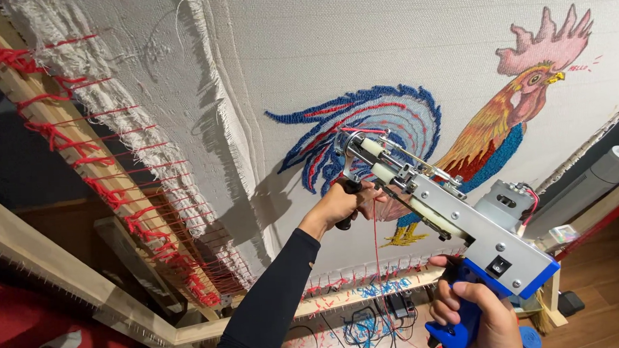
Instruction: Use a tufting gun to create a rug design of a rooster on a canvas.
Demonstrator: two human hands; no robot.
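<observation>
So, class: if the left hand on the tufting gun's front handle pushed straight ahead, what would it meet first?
Probably the stretched white cloth, around the rooster's blue-and-red tufted tail; the left hand looks close, though depth is unclear.

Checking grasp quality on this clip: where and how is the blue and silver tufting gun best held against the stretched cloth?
Two-handed. Take the blue and silver tufting gun by its blue rear pistol handle from below, as the right hand does, and by the black front handle from the underside, as the left hand does. Both handles hang under the long body, which steadies its needle end on the white stretched cloth.
</observation>
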